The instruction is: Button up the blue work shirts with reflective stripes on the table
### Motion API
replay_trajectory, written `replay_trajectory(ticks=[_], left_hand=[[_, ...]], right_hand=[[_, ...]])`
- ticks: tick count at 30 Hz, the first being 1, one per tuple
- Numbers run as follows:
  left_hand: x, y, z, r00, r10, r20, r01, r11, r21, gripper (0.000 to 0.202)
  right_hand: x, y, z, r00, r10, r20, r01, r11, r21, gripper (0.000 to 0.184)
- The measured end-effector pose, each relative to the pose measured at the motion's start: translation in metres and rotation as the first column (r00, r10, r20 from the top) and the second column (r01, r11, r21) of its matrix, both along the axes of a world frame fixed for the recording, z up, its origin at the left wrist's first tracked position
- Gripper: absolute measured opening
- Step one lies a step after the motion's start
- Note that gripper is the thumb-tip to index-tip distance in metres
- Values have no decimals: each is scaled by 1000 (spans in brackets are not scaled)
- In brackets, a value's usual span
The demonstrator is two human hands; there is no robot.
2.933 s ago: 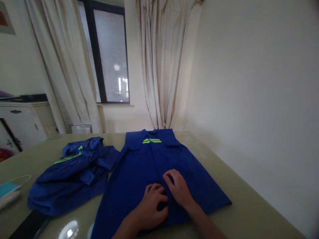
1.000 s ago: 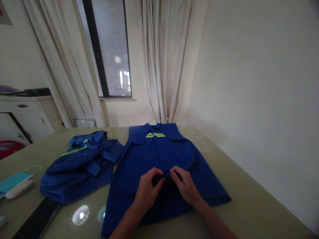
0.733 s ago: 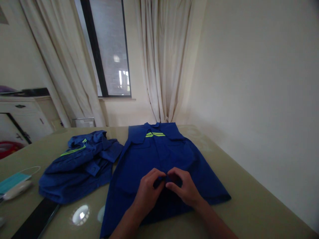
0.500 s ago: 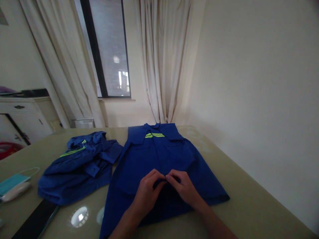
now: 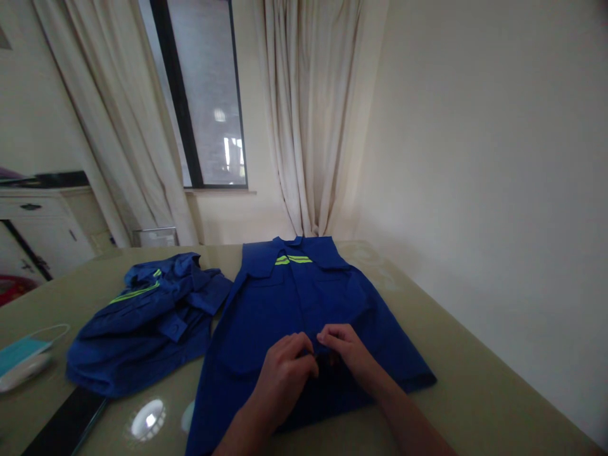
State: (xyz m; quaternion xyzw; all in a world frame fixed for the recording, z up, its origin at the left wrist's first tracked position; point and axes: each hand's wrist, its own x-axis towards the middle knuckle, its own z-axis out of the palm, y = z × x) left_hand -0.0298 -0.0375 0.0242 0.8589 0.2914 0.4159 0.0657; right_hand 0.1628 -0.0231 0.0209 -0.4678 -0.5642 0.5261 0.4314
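Observation:
A blue work jacket [image 5: 285, 304] with yellow-green reflective stripes lies flat on the table [image 5: 456, 380], collar away from me. Both my hands meet at its front opening, near the lower middle. My left hand [image 5: 285, 377] is closed, its fingers pinching the left edge of the opening. Just to its right, my right hand [image 5: 344, 348] pinches the other edge, fingertips almost touching the left hand's. What lies between the fingertips is too dark to make out.
A second blue jacket [image 5: 147, 316] lies crumpled to the left. A blue face mask [image 5: 19, 354] and a white object [image 5: 21, 373] sit at the far left, a dark flat slab [image 5: 61, 427] at the front left. A white wall runs along the table's right side.
My hands went from lying flatter lower on the jacket to pinching the front edges together, and have shifted slightly toward me. The view drifted a little.

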Motion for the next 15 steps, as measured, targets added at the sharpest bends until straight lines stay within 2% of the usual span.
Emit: replay_trajectory(ticks=[2, 3, 5, 10, 12, 15], left_hand=[[1, -1, -1, 999, 26, -30, -22, 992, 121, 28], [2, -1, -1, 998, 46, -33, -41, 991, 123, 23], [1, 0, 1, 996, 88, -18, -87, 995, 47, 16], [-2, 3, 2, 988, 157, -13, -156, 966, -205, 16], [-2, 4, 2, 983, 181, -18, -180, 952, -247, 17], [-2, 4, 1, 981, 190, -48, -196, 951, -241, 21]], right_hand=[[0, 1, -1, 1000, -2, -10, 2, 1000, -13, 47], [0, 1, -1, 1000, 4, -11, -4, 1000, -8, 48], [1, 1, 0, 1000, 21, -9, -21, 1000, 9, 47], [4, 2, -3, 998, 66, -17, -66, 997, 43, 41], [4, 3, -5, 996, 89, -26, -88, 995, 38, 40], [4, 3, -8, 992, 123, -28, -123, 992, 11, 40]])
